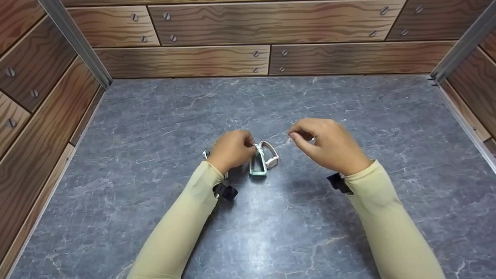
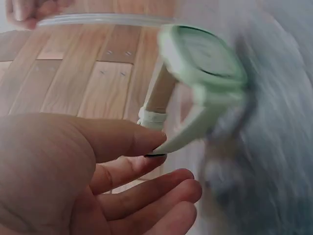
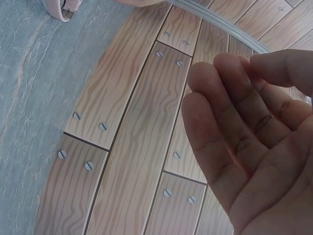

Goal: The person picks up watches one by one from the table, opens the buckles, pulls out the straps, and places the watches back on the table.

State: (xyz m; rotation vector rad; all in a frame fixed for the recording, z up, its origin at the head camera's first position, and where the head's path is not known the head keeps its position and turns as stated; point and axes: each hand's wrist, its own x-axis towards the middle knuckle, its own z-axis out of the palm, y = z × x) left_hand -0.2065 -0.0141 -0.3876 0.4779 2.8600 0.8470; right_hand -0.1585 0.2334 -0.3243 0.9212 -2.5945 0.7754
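Observation:
My left hand [image 1: 233, 149] pinches the strap of a pale green wristwatch [image 1: 258, 173] between thumb and index finger. In the left wrist view this watch [image 2: 208, 56] hangs above the fingertips with its square face upward, somewhat blurred; the other fingers are loosely bent. A pale pink wristwatch [image 1: 272, 162] lies just right of the green one, its strap looped; part of its strap [image 3: 63, 10] shows in the right wrist view. My right hand [image 1: 329, 143] hovers to the right, apart from both watches, fingers loosely curled, thumb near the index fingertip, with nothing visible between them.
A small silvery object [image 1: 205, 154] lies left of the left hand, mostly hidden behind it. The grey marbled tabletop [image 1: 248, 104] is bordered by wood-patterned walls [image 1: 209, 60] with metal corner posts [image 1: 83, 44].

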